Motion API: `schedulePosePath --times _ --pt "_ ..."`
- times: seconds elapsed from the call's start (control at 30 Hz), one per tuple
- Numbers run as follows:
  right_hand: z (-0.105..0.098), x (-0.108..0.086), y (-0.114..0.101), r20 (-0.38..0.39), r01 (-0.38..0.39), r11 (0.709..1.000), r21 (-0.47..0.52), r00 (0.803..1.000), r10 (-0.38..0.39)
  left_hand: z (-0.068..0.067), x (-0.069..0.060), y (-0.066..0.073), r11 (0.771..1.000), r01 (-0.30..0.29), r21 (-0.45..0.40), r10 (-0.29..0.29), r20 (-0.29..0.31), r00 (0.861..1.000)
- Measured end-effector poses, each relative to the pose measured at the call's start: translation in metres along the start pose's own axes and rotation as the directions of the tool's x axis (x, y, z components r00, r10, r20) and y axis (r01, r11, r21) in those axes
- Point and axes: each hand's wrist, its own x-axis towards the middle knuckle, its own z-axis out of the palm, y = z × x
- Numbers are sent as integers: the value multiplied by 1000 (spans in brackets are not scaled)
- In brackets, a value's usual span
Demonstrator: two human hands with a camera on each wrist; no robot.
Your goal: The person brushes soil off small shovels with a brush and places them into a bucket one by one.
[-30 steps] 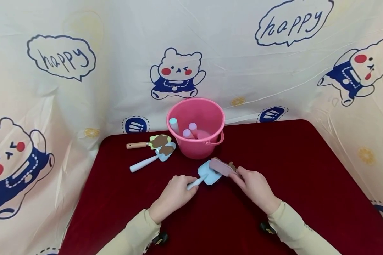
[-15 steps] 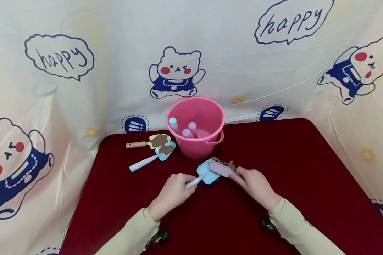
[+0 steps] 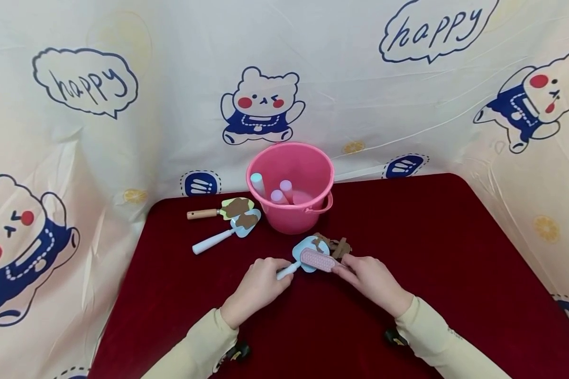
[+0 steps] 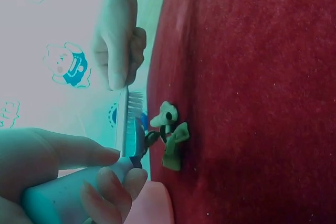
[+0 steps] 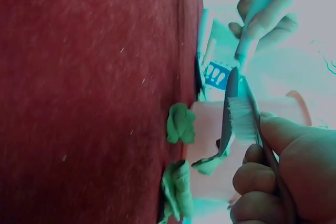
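Observation:
My left hand (image 3: 261, 287) grips the handle of a light blue trowel (image 3: 303, 243), its blade just above the table. The right hand (image 3: 372, 279) holds a pink brush (image 3: 316, 260) by its handle, over the trowel blade. In the right wrist view the brush's white bristles (image 5: 242, 116) face the blade and seem to touch it. A brown scrap (image 3: 320, 244) lies at the blade's far edge. Several more crumpled brown scraps (image 3: 342, 247) lie on the table just right of the blade; the wrist views tint them green.
Behind the trowel stands a pink bucket (image 3: 291, 218) with several pastel handles upright inside. To its left lie a green trowel (image 3: 204, 214) with a wooden handle and a second light blue trowel (image 3: 212, 243), both bearing brown scraps. A patterned curtain (image 3: 185, 79) hangs around the red-covered table (image 3: 431, 237).
The right hand has drawn the brush left and towards me across the trowel blade. A brown scrap now shows on the blade. The left hand and its trowel have barely moved.

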Motion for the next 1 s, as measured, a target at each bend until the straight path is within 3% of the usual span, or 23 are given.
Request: schedulePosePath --times 0.33,0.7,1.0 --pt "-7 0 9 -60 -103 994 -42 993 100 -1 -1 0 1000 -5 2 5 4 1000" --pt "-6 -2 4 30 -16 1000 -6 999 16 -4 0 3 999 -19 31 19 -9 1000" --pt "-11 1 9 -63 -93 992 -84 994 88 -5 -2 2 1000 9 12 -9 0 1000"
